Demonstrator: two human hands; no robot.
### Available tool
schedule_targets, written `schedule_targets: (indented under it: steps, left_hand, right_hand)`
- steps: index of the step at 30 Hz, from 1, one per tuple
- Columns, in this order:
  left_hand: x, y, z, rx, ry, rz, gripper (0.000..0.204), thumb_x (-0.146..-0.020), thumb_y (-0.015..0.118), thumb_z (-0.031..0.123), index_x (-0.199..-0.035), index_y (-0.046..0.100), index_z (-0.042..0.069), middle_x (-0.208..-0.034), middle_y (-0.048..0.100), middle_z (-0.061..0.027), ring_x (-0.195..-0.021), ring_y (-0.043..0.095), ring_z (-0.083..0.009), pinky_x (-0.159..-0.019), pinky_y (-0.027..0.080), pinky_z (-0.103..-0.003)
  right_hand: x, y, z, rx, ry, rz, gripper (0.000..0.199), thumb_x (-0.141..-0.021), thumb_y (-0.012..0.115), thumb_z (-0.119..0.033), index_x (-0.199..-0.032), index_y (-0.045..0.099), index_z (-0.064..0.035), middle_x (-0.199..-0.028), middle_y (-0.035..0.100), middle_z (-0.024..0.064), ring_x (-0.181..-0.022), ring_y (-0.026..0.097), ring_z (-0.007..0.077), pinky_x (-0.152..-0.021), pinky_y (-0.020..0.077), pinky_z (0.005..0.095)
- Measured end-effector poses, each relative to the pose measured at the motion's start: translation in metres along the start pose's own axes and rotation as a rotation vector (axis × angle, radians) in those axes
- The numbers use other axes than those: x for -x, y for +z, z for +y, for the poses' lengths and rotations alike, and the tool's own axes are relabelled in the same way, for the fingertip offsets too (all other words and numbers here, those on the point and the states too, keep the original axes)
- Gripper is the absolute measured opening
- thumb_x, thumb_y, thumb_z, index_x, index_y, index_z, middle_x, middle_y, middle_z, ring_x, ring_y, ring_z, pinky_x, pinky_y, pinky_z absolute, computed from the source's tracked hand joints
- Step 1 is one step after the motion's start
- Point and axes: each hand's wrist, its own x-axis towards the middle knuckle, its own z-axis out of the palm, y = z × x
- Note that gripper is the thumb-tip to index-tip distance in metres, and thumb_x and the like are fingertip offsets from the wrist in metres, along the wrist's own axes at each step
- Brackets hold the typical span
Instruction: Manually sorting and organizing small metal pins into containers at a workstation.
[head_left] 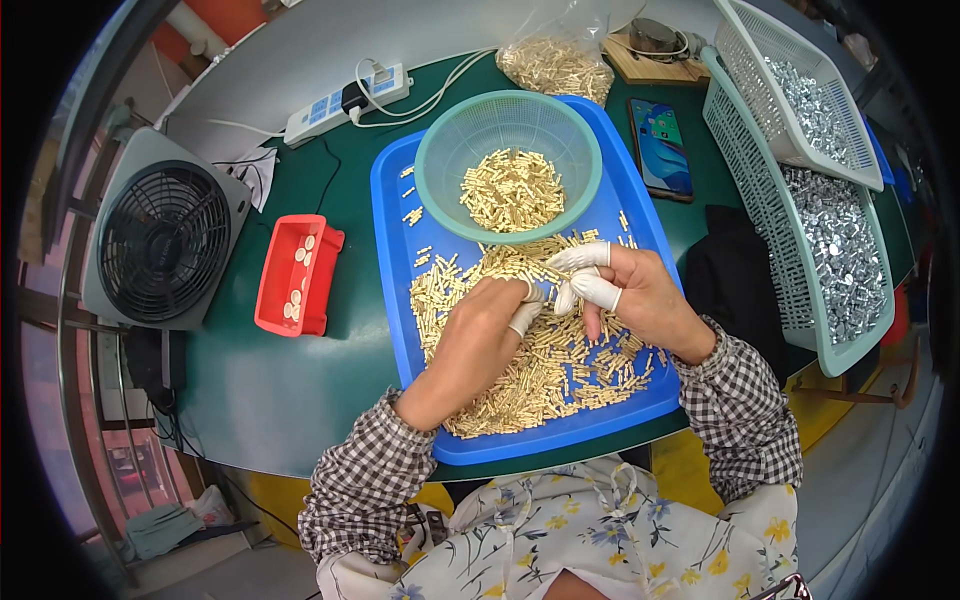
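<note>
A blue tray [392,210] lies on the green table, covered with several small brass-coloured pins [560,370]. At its far end stands a pale green round basket [436,170] holding more of the same pins. My left hand [480,335] hovers over the middle of the tray, a white finger cot on its thumb, fingers curled down to the pins. My right hand [625,290] is right beside it, with white cots on the thumb and first fingers, pinched together close to my left thumb. Whatever small part sits between the fingertips is too small to make out.
A red bin [275,290] with pale discs sits left of the tray, beside a grey fan [165,240]. A power strip [330,105] and a bag of pins [555,60] lie behind. A phone [660,145] and two mesh baskets [800,200] of silvery parts stand right.
</note>
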Motion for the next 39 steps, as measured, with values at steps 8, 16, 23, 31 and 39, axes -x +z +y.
schedule_targets:
  steps: [8,16,23,31,39]
  left_hand:
    - [-0.005,-0.022,-0.018,1.093,-0.408,0.078,0.012,-0.089,0.057,0.009,-0.099,0.059,0.002,-0.088,0.062,-0.0038,-0.076,0.059,-0.0116,-0.070,0.049,-0.025]
    - [0.006,-0.038,-0.019,1.126,-0.473,0.103,0.013,-0.089,0.058,0.012,-0.099,0.059,0.003,-0.085,0.062,-0.0037,-0.074,0.059,-0.0103,-0.067,0.050,-0.025]
    - [0.021,-0.058,-0.010,1.082,-0.483,0.106,0.013,-0.089,0.057,0.011,-0.099,0.059,0.003,-0.084,0.062,-0.0030,-0.072,0.058,-0.0095,-0.065,0.050,-0.024]
    - [0.033,-0.072,-0.025,1.247,-0.482,0.101,0.014,-0.090,0.056,0.011,-0.102,0.057,0.003,-0.088,0.061,-0.0033,-0.076,0.058,-0.0104,-0.069,0.050,-0.025]
    - [0.036,-0.072,-0.039,1.357,-0.438,0.106,0.015,-0.090,0.056,0.011,-0.103,0.057,0.003,-0.091,0.060,-0.0035,-0.079,0.058,-0.0112,-0.074,0.050,-0.027]
  right_hand:
    - [-0.005,0.005,-0.003,0.036,-0.011,0.012,0.025,-0.092,0.047,-0.003,-0.115,0.055,0.0013,-0.080,0.064,0.0094,-0.056,0.058,0.0094,-0.052,0.0472,0.0199]
    - [-0.033,0.001,-0.029,0.174,-0.114,0.231,0.026,-0.091,0.045,-0.002,-0.115,0.055,0.0016,-0.080,0.063,0.0082,-0.055,0.057,0.0091,-0.051,0.0469,0.0206]
    - [-0.059,0.014,-0.053,0.795,-0.320,0.320,0.026,-0.091,0.045,-0.002,-0.115,0.055,0.0024,-0.074,0.062,0.0060,-0.054,0.057,0.0082,-0.049,0.0463,0.0205]
    - [-0.041,0.055,-0.065,0.377,-0.106,0.166,0.026,-0.088,0.051,-0.002,-0.113,0.057,0.0004,-0.077,0.066,0.0059,-0.056,0.059,0.0087,-0.052,0.0486,0.0212]
    - [-0.030,0.074,-0.037,0.378,-0.127,0.069,0.019,-0.085,0.056,-0.002,-0.102,0.062,0.0041,-0.084,0.068,0.0098,-0.062,0.063,0.0110,-0.055,0.0510,0.0226]
